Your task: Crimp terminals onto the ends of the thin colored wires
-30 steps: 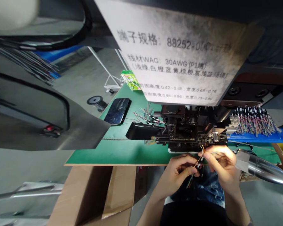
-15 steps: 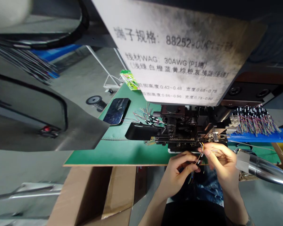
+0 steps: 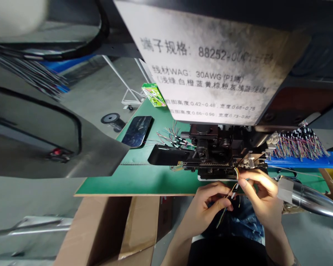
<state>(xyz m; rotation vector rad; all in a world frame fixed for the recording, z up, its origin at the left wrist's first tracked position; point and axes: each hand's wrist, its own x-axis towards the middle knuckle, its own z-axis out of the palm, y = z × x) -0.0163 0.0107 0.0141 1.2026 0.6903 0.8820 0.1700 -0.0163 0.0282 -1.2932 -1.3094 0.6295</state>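
Presently I have the left hand (image 3: 215, 205) and the right hand (image 3: 262, 194) both pinching a thin multicoloured wire bundle (image 3: 236, 173), its upper ends just beside the terminal crimping machine (image 3: 204, 147) on the green bench (image 3: 144, 181)

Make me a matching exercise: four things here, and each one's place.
1. Thin yellow and white wires
2. Flat black rectangular phone
3. Blue plastic tray
4. Open brown cardboard box

A. Right side, under multicoloured wire bundles
B. On the green tabletop, left part
C. In the left hand and right hand
D. Below the tabletop's near edge

Pairs: 1-C; 2-B; 3-A; 4-D
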